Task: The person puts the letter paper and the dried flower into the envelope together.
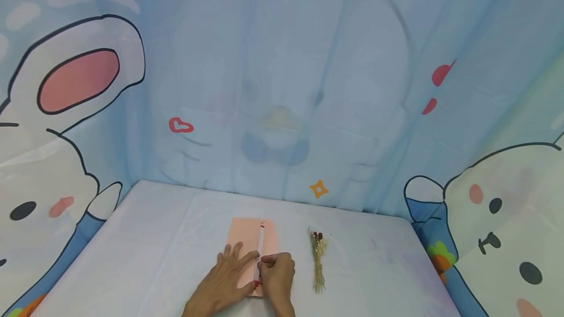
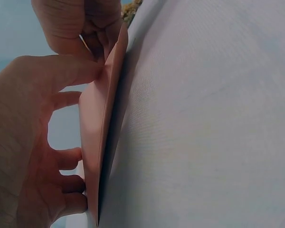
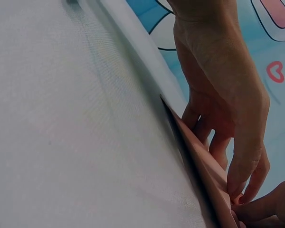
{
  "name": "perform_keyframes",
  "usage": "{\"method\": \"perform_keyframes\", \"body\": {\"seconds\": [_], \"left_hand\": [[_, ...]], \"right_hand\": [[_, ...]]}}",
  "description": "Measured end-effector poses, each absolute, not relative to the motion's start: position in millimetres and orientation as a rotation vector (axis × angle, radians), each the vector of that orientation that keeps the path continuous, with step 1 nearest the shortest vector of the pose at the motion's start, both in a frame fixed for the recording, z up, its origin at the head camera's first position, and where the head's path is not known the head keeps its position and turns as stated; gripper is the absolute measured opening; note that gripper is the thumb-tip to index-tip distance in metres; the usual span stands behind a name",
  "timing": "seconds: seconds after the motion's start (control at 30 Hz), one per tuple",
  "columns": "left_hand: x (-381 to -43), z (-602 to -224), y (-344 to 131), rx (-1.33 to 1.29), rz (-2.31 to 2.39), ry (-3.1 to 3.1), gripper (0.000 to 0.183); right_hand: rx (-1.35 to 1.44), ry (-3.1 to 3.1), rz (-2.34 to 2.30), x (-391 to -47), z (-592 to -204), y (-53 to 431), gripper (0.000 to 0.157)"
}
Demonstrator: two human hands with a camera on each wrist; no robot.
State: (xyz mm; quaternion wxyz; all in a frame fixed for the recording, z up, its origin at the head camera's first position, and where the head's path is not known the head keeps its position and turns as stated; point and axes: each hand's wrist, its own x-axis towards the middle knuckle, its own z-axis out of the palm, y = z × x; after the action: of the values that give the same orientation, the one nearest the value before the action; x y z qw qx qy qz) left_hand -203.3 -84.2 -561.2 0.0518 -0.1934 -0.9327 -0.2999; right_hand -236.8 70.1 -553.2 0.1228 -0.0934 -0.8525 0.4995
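Note:
A pink folded card or envelope [image 1: 243,230] lies on the white-covered table, one edge slightly raised in the left wrist view. Along its right part runs a narrow white strip [image 1: 262,238] with red marks at its ends; its exact kind is unclear. My left hand [image 1: 225,276] rests on the card with fingers spread, thumb and index fingertip close to the strip. From the right, my right hand [image 1: 278,276] has its fingers curled and pinches at the strip's edge. The fingertips partly hide that spot. In the right wrist view, the left hand's fingers press on the card [image 3: 199,142].
A small bunch of dried flowers [image 1: 318,260] with dark red and pale heads lies right of the card. The white cloth [image 1: 176,238] covers the table. A blue cartoon curtain [image 1: 282,62] hangs behind and at both sides.

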Motion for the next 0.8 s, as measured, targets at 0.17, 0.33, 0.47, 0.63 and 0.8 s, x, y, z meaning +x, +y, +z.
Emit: {"method": "perform_keyframes", "body": {"seconds": [0.17, 0.33, 0.47, 0.63, 0.8], "left_hand": [[-202.4, -560.6, -85.5, -0.603, -0.969, -2.834, 0.063], [-204.8, -559.2, -85.0, -0.606, -0.987, -2.860, 0.063], [-204.5, -558.9, -84.6, -0.600, -0.963, -2.862, 0.062], [-203.0, -559.0, -85.0, -0.594, -0.931, -2.861, 0.062], [-202.7, -558.1, -83.3, -0.598, -0.919, -2.854, 0.062]], "right_hand": [[-0.187, -2.464, 1.537, -236.1, -553.6, 67.9, 0.006], [-0.150, -2.450, 1.520, -236.3, -554.8, 65.3, 0.007], [-0.148, -2.446, 1.476, -237.0, -555.4, 63.7, 0.008], [-0.150, -2.467, 1.399, -238.4, -556.9, 62.9, 0.010], [-0.138, -2.487, 1.397, -239.3, -557.5, 65.3, 0.011]]}}
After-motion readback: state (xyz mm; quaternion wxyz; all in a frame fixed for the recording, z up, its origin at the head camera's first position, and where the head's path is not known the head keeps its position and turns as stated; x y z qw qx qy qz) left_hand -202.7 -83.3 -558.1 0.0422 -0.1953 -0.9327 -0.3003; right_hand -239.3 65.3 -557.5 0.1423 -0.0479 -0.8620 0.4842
